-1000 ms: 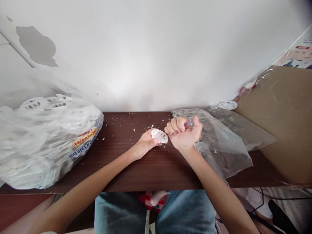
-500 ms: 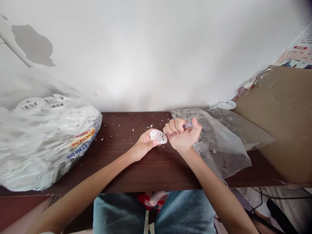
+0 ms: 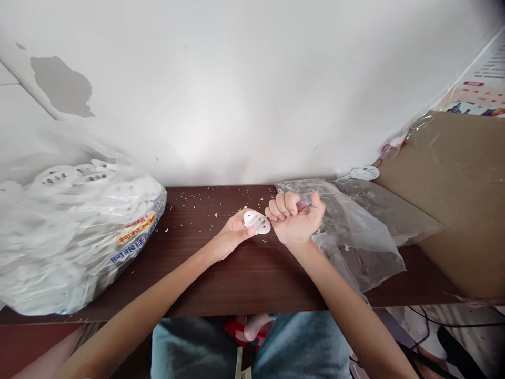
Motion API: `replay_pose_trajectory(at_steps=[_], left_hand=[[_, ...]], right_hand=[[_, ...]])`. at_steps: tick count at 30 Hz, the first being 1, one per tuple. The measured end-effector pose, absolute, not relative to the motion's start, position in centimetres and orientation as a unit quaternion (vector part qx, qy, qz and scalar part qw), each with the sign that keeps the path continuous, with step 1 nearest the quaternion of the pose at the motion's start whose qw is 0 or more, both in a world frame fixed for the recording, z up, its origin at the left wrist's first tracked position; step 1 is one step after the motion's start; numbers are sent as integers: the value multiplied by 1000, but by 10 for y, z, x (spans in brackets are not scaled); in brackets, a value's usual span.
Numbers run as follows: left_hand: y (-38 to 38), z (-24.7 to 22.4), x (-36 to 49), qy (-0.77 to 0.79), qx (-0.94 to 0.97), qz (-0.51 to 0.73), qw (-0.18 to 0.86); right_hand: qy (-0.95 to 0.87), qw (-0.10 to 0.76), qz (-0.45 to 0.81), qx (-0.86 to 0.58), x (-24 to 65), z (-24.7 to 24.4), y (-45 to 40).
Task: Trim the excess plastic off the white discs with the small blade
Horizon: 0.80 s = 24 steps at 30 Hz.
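My left hand [image 3: 232, 235] pinches a white plastic disc [image 3: 257, 221] with slotted holes, thumb on its face and fingers behind it. My right hand [image 3: 295, 218] is a closed fist around a small tool with a clear purple handle [image 3: 304, 203]. The tool's blade or tip is hidden by my fingers, and it seems to reach toward the disc's right edge. My right knuckles sit just beside the disc. Both hands are held above a dark wood shelf [image 3: 236, 284] strewn with small white shavings.
A large clear bag of white discs [image 3: 79, 247] with a printed label bulges at the left. A clear bag of grey scraps [image 3: 355, 231] lies at the right, with a loose disc [image 3: 365, 173] behind it. Cardboard [image 3: 453, 195] stands further right; a wall backs the shelf.
The whole view has shifted slightly as my head moved. My hands, the disc and the tool stay in nearly the same grip and position.
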<state>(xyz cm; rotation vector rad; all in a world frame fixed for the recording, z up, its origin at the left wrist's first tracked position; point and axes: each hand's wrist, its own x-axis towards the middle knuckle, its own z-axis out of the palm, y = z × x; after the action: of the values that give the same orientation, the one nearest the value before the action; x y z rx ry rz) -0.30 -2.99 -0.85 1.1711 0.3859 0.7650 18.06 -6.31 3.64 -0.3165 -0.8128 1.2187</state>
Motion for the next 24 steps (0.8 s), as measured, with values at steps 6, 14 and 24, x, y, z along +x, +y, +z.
replay_pose_trajectory(at_steps=[6, 14, 24], left_hand=[[-22, -10, -8, 161, 573, 368, 715], [-21, -17, -13, 229, 703, 336, 584], [-15, -11, -8, 263, 476, 464, 699]], right_hand=[[-383, 726, 546, -168, 177, 36, -61], [-448, 730, 471, -211, 168, 29, -60], [-706, 492, 289, -420, 181, 12, -48]])
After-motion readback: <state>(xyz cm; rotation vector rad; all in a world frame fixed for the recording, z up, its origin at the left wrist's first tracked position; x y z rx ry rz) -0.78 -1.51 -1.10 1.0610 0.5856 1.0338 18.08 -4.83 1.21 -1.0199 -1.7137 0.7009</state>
